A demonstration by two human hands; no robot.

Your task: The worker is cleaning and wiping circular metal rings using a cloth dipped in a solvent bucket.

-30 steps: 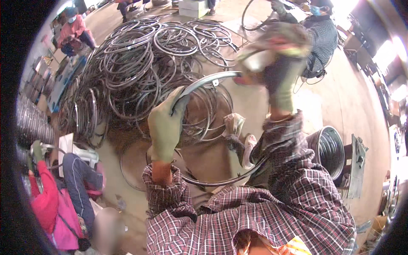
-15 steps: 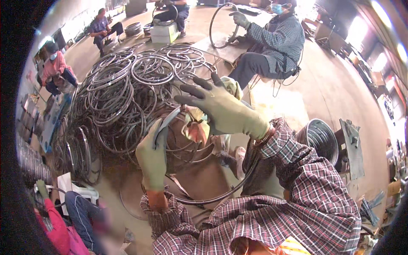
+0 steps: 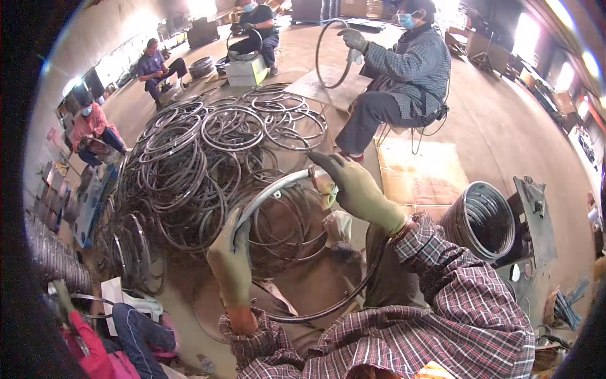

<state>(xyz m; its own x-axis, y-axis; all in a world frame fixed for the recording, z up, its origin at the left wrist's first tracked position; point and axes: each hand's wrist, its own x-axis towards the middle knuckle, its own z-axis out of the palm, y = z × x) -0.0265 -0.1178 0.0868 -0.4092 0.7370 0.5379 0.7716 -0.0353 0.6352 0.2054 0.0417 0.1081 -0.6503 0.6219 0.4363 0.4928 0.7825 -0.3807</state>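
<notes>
A thin metal hoop [image 3: 273, 188] stands tilted before me, its lower curve near my lap. My gloved left hand [image 3: 230, 259] is closed round its left side, thumb along the metal. At the upper right of the hoop, my gloved right hand [image 3: 365, 194] bends its fingers over the rim. A crumpled, yellowish cloth [image 3: 324, 188] is pinched under those fingers, against the hoop. Part of the cloth and the right thumb are hidden behind the hand.
A large heap of metal hoops [image 3: 183, 158] lies ahead to the left. Stacked hoops [image 3: 483, 221] stand at my right, near a flat cardboard sheet [image 3: 420, 170]. A person [image 3: 410, 69] sits opposite holding a hoop over a low table [image 3: 328, 88]. Other people sit around the heap.
My right hand has gone from spread fingers above the hoop to fingers bent over its rim with the cloth. The view has shifted slightly; my left hand keeps its hold.
</notes>
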